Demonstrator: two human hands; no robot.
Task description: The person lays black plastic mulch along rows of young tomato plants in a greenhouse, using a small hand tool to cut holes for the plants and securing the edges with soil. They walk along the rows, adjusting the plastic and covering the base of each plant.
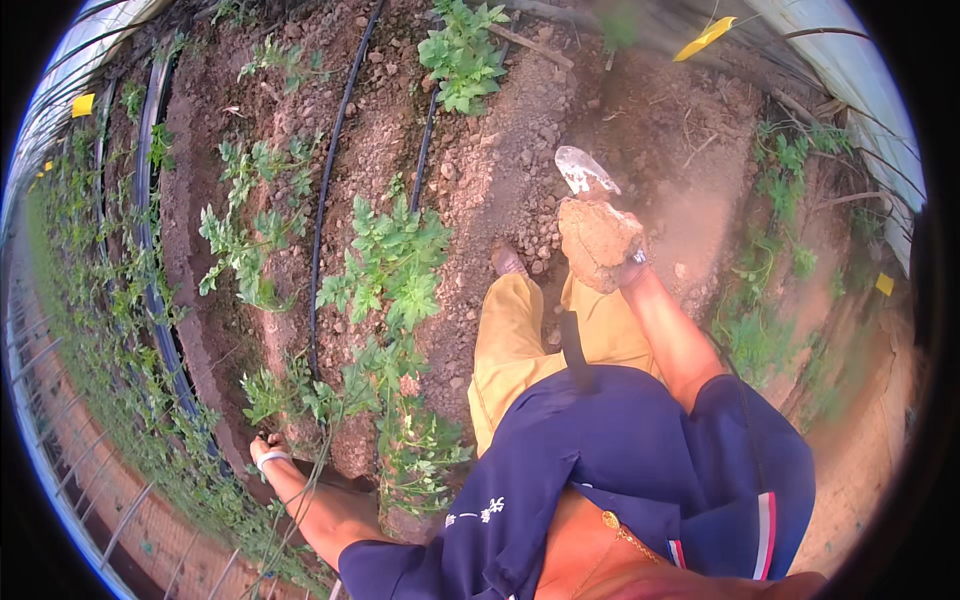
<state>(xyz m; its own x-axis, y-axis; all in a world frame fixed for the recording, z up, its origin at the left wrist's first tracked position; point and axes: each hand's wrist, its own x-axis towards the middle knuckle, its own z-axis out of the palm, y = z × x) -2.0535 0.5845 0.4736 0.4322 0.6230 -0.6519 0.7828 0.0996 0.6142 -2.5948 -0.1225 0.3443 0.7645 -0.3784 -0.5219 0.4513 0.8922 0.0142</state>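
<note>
My right hand (636, 264) is mostly hidden behind a large, rough, light-brown lump (596, 244), which looks like a dry clod of soil, held in front of my right leg. Just past the lump shows a pale, soil-smeared, rounded blade-like piece (585, 171); its near end is covered, so I cannot tell what it belongs to. Far to my left, my left hand (268, 447) reaches low, fingers curled, a white band at the wrist. It is beside a leafy plant (270, 397) on the planted bed; whether anything is in its fingers is too small to tell.
Lobed-leaf green plants (394, 262) grow in rows with black drip lines (330, 165) between them. My shoe (508, 261) rests on crumbly soil (480, 202). A stick (532, 46) lies ahead. Yellow cards (705, 39) hang near the plastic greenhouse wall (862, 82).
</note>
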